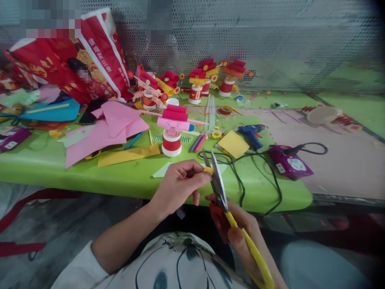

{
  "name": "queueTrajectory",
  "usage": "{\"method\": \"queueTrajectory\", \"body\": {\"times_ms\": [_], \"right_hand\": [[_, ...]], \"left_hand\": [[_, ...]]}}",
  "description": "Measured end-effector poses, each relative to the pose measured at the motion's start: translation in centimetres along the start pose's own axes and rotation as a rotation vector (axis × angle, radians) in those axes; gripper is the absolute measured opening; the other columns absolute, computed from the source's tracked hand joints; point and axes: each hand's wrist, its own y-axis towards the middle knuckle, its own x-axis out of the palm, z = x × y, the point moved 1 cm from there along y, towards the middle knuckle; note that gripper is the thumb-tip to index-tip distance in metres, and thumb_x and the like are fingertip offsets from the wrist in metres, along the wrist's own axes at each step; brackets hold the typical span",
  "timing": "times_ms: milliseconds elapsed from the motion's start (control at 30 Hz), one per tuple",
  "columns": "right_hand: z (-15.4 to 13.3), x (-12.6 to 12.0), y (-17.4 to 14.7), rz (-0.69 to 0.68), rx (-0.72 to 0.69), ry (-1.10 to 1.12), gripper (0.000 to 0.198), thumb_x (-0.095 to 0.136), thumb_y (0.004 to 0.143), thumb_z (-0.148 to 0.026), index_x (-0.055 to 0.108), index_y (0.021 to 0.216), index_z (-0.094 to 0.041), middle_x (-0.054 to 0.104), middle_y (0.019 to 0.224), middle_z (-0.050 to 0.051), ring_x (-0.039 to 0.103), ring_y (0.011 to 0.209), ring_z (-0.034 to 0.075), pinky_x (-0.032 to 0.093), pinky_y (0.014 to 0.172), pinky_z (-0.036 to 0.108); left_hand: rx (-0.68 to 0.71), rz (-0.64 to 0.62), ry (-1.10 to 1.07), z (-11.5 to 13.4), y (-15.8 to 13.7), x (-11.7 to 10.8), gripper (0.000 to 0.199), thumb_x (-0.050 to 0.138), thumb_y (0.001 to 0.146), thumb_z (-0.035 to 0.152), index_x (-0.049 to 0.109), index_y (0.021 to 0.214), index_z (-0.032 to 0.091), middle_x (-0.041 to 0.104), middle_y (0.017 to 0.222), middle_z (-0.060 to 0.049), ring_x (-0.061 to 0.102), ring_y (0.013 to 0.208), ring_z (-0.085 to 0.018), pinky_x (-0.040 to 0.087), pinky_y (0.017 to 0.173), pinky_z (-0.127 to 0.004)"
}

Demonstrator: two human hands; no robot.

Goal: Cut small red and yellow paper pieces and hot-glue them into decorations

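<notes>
Between the thumb and fingers of my left hand (177, 184) is a small piece of yellow paper (208, 170). My right hand (237, 228) grips yellow-handled scissors (221, 188), whose blades are parted and point away from me. The yellow piece sits at the blades, partly hidden by them. Just beyond my hands stands a paper figure (172, 142) with a white and red cup base, a pink rolled face and red rolls on top. A pale green paper scrap (162, 170) lies beside my left hand.
Pink paper sheets (105, 132) and a yellow strip (129, 155) lie to the left. At right are a yellow square (234, 144), a blue glue gun (253, 134) and a purple power box (290, 162) with black cords. Several similar figures (197, 90) and a red bag (99, 52) stand behind.
</notes>
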Motion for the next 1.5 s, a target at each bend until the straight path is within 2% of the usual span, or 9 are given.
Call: {"method": "queueTrajectory", "body": {"times_ms": [233, 500, 667, 900, 1033, 1133, 1300, 1500], "right_hand": [[0.1, -0.1, -0.2, -0.035, 0.017, -0.005, 0.087, 0.049, 0.083, -0.092, 0.065, 0.128, -0.019, 0.053, 0.080, 0.000, 0.042, 0.062, 0.013, 0.035, 0.053, 0.028], [0.7, -0.1, -0.2, -0.051, 0.035, 0.040, 0.090, 0.050, 0.081, -0.093, 0.064, 0.129, -0.019, 0.051, 0.079, 0.000, 0.040, 0.061, 0.013, 0.034, 0.051, 0.027], [0.3, 0.0, -0.1, -0.037, 0.028, 0.062, 0.090, 0.051, 0.080, -0.094, 0.066, 0.127, -0.018, 0.053, 0.083, 0.001, 0.039, 0.058, 0.011, 0.033, 0.048, 0.026], [0.5, -0.1, -0.2, -0.042, -0.017, 0.053, 0.087, 0.051, 0.081, -0.093, 0.071, 0.119, -0.017, 0.051, 0.076, 0.001, 0.035, 0.054, 0.010, 0.025, 0.043, 0.024], [1.0, -0.2, -0.9, 0.001, 0.067, 0.065, 0.093, 0.055, 0.075, -0.096, 0.070, 0.125, -0.018, 0.053, 0.080, 0.002, 0.036, 0.056, 0.011, 0.027, 0.044, 0.025], [0.7, 0.0, -1.0, 0.002, 0.130, 0.057, 0.096, 0.056, 0.068, -0.100, 0.072, 0.116, -0.018, 0.051, 0.077, 0.001, 0.035, 0.057, 0.011, 0.030, 0.045, 0.025], [-0.4, 0.3, -0.2, -0.029, 0.050, 0.073, 0.089, 0.056, 0.071, -0.099, 0.072, 0.103, -0.017, 0.047, 0.066, -0.001, 0.033, 0.055, 0.010, 0.024, 0.042, 0.022], [-1.1, 0.1, 0.3, -0.087, 0.044, 0.030, 0.089, 0.054, 0.069, -0.100, 0.071, 0.098, -0.017, 0.048, 0.066, 0.000, 0.036, 0.058, 0.011, 0.025, 0.046, 0.023]], "left_hand": [[0.009, -0.027, -0.041, 0.0, 0.1, 0.1, 0.024, 0.077, 0.087, 0.031, 0.063, 0.073, 0.017, 0.059, 0.070, 0.006, 0.051, 0.040, -0.003, 0.045, 0.037, -0.016], [0.001, -0.029, -0.036, 0.2, 0.0, 0.0, 0.023, 0.078, 0.086, 0.030, 0.064, 0.074, 0.017, 0.049, 0.063, 0.007, 0.045, 0.042, -0.003, 0.047, 0.038, -0.015], [-0.012, -0.038, -0.023, 0.3, 0.0, -0.1, 0.023, 0.079, 0.084, 0.032, 0.065, 0.075, 0.017, 0.052, 0.064, 0.007, 0.047, 0.042, -0.003, 0.047, 0.037, -0.015], [-0.027, -0.094, -0.012, 0.7, 0.0, -0.9, 0.023, 0.079, 0.083, 0.027, 0.063, 0.071, 0.016, 0.057, 0.068, 0.005, 0.050, 0.042, -0.003, 0.046, 0.037, -0.015], [-0.054, -0.150, 0.068, 1.5, 0.0, -1.5, 0.021, 0.077, 0.084, 0.026, 0.064, 0.072, 0.015, 0.057, 0.065, 0.005, 0.054, 0.039, -0.004, 0.043, 0.037, -0.014], [-0.065, -0.176, 0.087, 2.2, 0.0, -1.7, 0.020, 0.076, 0.083, 0.024, 0.064, 0.070, 0.016, 0.052, 0.059, 0.006, 0.051, 0.040, -0.005, 0.045, 0.037, -0.015], [-0.075, -0.188, 0.078, 2.7, 0.1, -2.0, 0.019, 0.078, 0.078, 0.023, 0.064, 0.068, 0.016, 0.049, 0.059, 0.007, 0.045, 0.043, -0.005, 0.050, 0.038, -0.017], [-0.124, -0.192, 0.108, 2.9, 0.1, -2.7, 0.015, 0.080, 0.075, 0.022, 0.068, 0.071, 0.015, 0.055, 0.065, 0.005, 0.049, 0.045, -0.005, 0.050, 0.037, -0.017]]}}
